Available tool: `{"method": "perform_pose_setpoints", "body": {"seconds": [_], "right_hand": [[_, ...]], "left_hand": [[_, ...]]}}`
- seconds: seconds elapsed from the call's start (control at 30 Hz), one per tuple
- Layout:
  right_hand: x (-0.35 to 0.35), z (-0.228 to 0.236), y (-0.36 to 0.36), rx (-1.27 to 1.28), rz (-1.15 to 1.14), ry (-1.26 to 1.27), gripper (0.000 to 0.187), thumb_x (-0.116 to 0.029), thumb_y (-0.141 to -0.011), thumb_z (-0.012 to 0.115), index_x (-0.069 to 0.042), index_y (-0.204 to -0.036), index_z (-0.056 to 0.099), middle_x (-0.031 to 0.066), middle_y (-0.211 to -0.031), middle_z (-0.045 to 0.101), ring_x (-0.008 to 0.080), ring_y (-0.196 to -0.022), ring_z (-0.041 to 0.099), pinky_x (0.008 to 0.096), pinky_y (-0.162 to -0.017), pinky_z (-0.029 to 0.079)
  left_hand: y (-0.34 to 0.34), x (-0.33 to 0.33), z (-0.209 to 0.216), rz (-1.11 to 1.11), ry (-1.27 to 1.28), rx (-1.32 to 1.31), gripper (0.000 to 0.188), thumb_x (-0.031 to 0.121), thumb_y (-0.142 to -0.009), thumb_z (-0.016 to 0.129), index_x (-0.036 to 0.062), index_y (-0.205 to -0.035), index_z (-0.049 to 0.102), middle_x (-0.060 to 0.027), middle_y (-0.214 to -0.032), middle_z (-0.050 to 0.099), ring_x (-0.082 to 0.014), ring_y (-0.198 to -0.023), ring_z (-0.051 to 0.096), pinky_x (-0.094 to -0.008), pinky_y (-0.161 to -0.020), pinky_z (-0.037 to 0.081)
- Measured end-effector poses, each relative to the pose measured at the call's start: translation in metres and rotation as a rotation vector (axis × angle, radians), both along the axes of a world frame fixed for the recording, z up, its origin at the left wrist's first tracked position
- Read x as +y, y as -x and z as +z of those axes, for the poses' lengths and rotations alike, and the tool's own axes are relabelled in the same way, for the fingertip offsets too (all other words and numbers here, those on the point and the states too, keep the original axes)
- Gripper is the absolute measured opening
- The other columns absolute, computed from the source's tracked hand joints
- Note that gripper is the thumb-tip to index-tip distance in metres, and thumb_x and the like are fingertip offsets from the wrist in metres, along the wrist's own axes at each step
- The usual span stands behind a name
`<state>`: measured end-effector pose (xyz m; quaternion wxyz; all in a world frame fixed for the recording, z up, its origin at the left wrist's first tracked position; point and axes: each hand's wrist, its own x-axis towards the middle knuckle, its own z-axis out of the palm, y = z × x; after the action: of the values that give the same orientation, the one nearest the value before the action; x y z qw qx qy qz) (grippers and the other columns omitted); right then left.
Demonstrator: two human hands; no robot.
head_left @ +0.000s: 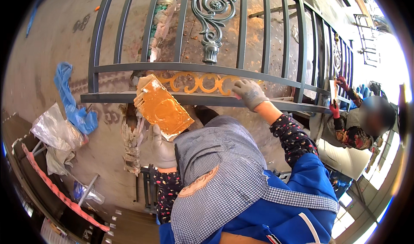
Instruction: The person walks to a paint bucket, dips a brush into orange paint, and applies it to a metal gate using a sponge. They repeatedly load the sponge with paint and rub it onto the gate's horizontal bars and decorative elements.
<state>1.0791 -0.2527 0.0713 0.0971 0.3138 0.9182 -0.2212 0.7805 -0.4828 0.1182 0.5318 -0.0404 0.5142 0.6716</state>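
Note:
My left hand [162,150], in a pale work glove, grips the lower edge of a piece of cardboard [166,108] smeared with orange-gold paint. The cardboard is tilted, with its torn top end close to the lower rails of a dark grey metal railing [172,66]. Between those two rails runs a row of gold-coloured scroll ornaments [199,83]. My right hand [251,94], gloved in grey, is at the right end of this row with its fingers bent together. A bit of pink shows at its fingertips; what it holds is too small to name.
A cast scroll panel [212,15] sits among the upright bars. To the right, a person in red gloves [334,110] works at the same railing. Blue plastic [77,106] and a clear plastic bag [56,127] lie at left. A paper-wrapped support [133,136] stands beneath the railing.

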Motion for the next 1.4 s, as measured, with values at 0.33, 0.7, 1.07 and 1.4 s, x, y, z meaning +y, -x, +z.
{"method": "perform_pose_setpoints", "body": {"seconds": [0.33,0.7,1.07,1.4], "right_hand": [[-0.02,-0.015,0.036,0.276,-0.818,0.042,0.045,-0.033,-0.079,0.078,-0.009,-0.111,0.058,0.0151,-0.109,0.063,0.04,-0.094,0.066,0.0484,-0.08,0.053],[-0.021,-0.022,0.041,0.082,-0.996,-0.068,0.041,-0.037,-0.082,0.074,-0.011,-0.109,0.057,0.0139,-0.107,0.064,0.0378,-0.093,0.067,0.048,-0.078,0.053],[-0.024,-0.006,0.042,0.034,-1.034,-0.026,0.043,-0.04,-0.081,0.073,-0.01,-0.107,0.056,0.0153,-0.108,0.064,0.0389,-0.095,0.068,0.0494,-0.079,0.054],[-0.017,-0.014,0.008,-0.036,-1.13,-0.163,0.041,-0.042,-0.08,0.073,-0.01,-0.102,0.059,0.0155,-0.1,0.067,0.0393,-0.091,0.067,0.0489,-0.076,0.053]], "left_hand": [[0.003,0.014,0.002,-0.176,0.049,0.258,0.05,0.029,-0.107,0.049,0.0026,-0.148,0.039,-0.0119,-0.145,0.051,-0.026,-0.129,0.054,-0.043,-0.105,0.05],[0.008,0.042,0.028,-0.168,-0.047,0.029,0.044,0.026,-0.106,0.05,0.0021,-0.142,0.045,-0.0111,-0.14,0.054,-0.0255,-0.127,0.057,-0.0437,-0.104,0.051],[0.019,0.046,0.032,-0.184,-0.04,0.017,0.043,0.025,-0.106,0.05,0.005,-0.144,0.045,-0.0097,-0.143,0.054,-0.0254,-0.129,0.056,-0.0443,-0.105,0.05],[0.023,0.039,0.021,-0.141,-0.045,0.022,0.047,0.026,-0.107,0.049,0.0029,-0.147,0.042,-0.0111,-0.143,0.053,-0.0252,-0.129,0.055,-0.0421,-0.104,0.051]]}}
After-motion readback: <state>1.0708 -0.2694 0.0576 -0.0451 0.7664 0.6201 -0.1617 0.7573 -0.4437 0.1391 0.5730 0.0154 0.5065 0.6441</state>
